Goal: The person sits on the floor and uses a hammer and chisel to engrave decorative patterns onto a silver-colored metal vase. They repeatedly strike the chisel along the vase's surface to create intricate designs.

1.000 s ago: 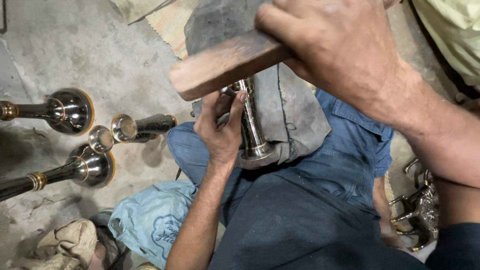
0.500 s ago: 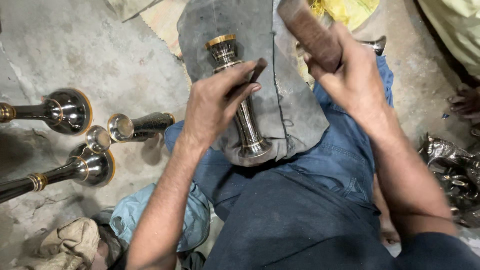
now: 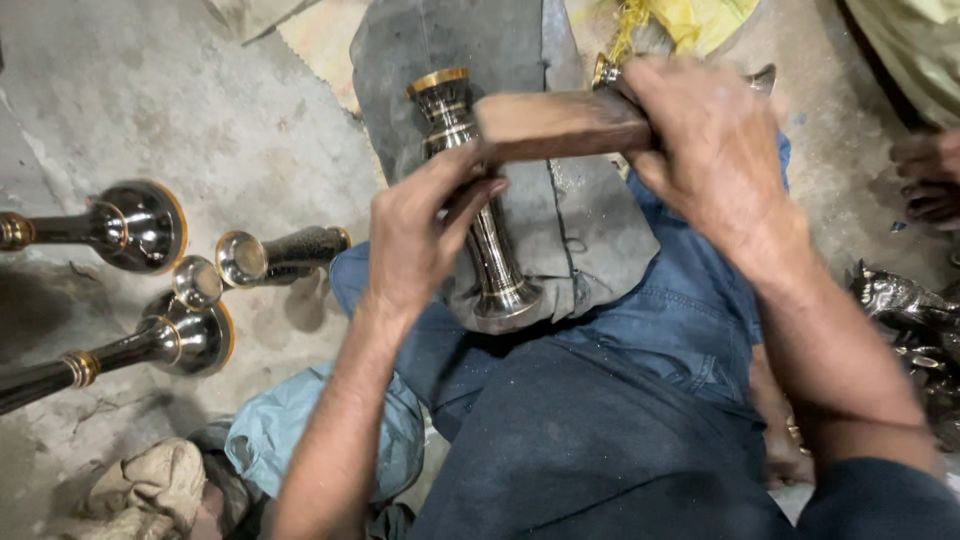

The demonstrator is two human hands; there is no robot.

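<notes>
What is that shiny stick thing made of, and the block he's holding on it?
The shiny turned piece looks like polished metal: dark mirror-like body with reflections, plus a gold-coloured rim, perhaps brass. The block in the right hand looks like plain wood: dull brown, no shine. The left hand grips the metal piece.

I see a glossy dark metal stem with a brass rim [image 3: 470, 190], a matt brown wooden block [image 3: 560, 125], grey cloth [image 3: 590, 220] beneath, and rough concrete floor [image 3: 200, 110] at nine o'clock.
</notes>
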